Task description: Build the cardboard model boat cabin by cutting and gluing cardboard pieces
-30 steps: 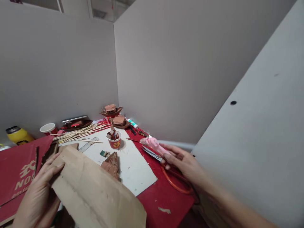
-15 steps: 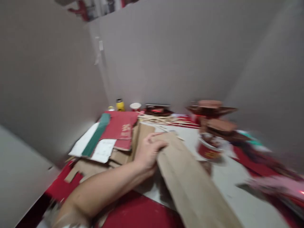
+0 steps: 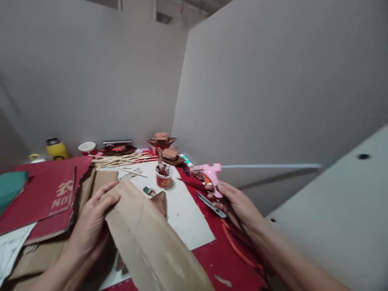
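My left hand point(image 3: 93, 218) pinches the far end of a long brown cardboard strip point(image 3: 151, 238), which slants down toward me. On the right, my right hand point(image 3: 235, 202) is closed round the handle of a pink hot glue gun point(image 3: 210, 173), its nozzle pointing left and its cord trailing down past my wrist. Scissors with orange handles point(image 3: 216, 208) lie on the red table below that hand. Beyond the strip stands a red and white paper cup point(image 3: 163, 176) with brown paint inside. A small brown painted piece point(image 3: 160, 202) sits partly behind the strip.
Stacked red cardboard point(image 3: 60, 194) lies at left, with a yellow bottle point(image 3: 57, 149) behind it. Thin wooden sticks point(image 3: 121, 159) spread along the back near brown model boats point(image 3: 162, 139). White board point(image 3: 190, 226) covers part of the red table. Grey panels point(image 3: 273, 81) enclose the back and right.
The view has swung right. My right hand has come into view with the glue gun lifted from the table's right side. My left hand still holds the cardboard strip.
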The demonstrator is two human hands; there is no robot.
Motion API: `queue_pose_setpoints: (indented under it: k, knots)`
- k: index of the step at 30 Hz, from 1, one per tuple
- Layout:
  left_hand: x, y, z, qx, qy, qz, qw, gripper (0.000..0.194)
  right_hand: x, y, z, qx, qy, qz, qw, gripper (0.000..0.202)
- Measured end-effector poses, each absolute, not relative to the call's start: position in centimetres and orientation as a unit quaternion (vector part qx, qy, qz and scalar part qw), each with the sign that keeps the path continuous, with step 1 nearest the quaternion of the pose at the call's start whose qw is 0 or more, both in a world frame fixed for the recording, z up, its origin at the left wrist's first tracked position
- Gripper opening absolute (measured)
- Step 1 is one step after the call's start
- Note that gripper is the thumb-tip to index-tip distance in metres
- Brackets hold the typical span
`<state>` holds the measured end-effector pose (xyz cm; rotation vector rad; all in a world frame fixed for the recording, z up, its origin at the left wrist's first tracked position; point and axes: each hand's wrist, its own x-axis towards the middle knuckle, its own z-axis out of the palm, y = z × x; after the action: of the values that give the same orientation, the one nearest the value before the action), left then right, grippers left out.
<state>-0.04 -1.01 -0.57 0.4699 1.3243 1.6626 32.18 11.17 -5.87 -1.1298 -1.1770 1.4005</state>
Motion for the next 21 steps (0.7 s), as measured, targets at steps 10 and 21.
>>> queue_pose_setpoints:
  k: [10, 21]
  knots:
    - [0.7, -0.7, -1.4, 0.177, 0.562, 0.668, 0.456, 0.061, 26.8, 15.1, -5.9, -0.432, -0.473, 0.625, 0.447, 0.022]
    - [1.2, -0.4, -1.9, 0.186, 0.577, 0.642, 0.470, 0.062, 24.7, 18.7, -7.8, -0.489, -0.531, 0.612, 0.322, 0.030]
